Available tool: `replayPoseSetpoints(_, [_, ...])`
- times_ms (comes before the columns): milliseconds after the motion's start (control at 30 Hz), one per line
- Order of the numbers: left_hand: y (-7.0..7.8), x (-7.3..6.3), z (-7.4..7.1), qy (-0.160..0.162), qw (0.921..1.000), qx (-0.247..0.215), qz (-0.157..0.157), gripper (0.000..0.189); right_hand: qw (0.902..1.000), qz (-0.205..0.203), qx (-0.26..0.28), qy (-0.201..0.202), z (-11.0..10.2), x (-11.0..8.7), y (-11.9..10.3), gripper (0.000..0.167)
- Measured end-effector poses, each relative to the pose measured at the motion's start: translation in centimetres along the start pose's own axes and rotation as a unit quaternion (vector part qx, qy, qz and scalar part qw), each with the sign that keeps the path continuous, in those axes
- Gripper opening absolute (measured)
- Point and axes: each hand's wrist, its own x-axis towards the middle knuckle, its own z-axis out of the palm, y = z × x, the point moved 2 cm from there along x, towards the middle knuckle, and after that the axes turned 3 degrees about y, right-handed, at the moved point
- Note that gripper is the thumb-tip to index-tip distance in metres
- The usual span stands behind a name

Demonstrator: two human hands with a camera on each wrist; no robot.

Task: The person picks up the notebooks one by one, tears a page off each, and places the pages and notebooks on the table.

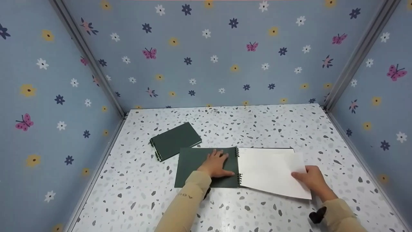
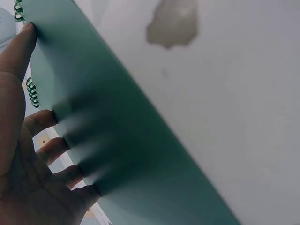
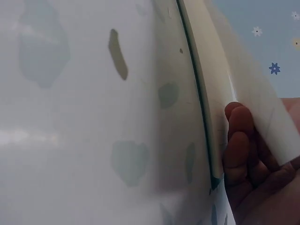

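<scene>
A spiral-bound notebook lies open on the speckled table, its dark green cover [image 1: 190, 162] folded out to the left and a blank white page [image 1: 265, 167] to the right. My left hand [image 1: 215, 165] rests on the cover with fingers spread, the thumb pointing toward the wire coils [image 1: 238, 178]. At the page's right edge my right hand [image 1: 313, 181] pinches the paper, thumb on top and fingers beneath. The right wrist view shows that white page [image 3: 267, 110] lifted and bent away from the page stack [image 3: 213, 98] below.
A second dark green spiral notebook [image 1: 175, 141], closed and set at an angle, lies behind the open one on the left, near its cover's corner. Flower-patterned blue panels [image 1: 222, 58] enclose the white speckled table [image 1: 257, 125] at the back and both sides.
</scene>
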Motion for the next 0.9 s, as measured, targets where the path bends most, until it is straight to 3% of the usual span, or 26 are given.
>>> replayPoseSetpoints(367, [0.1, 0.3, 0.2, 0.003, 1.0, 0.006, 0.004, 0.096, 0.9988, 0.033, -0.02, 0.03, -3.3, -0.3, 2.0, 0.056])
replayPoseSetpoints(567, [-0.1, 0.4, 0.2, 0.002, 0.9999, 0.01, 0.004, 0.096, 0.9985, 0.037, -0.008, 0.039, -3.9, -0.2, 1.9, 0.056])
replayPoseSetpoints(900, [0.1, 0.3, 0.1, -0.008, 0.9999, 0.006, -0.004, 0.096, 0.9963, 0.078, 0.036, -0.007, -5.0, 0.8, 1.0, 0.05])
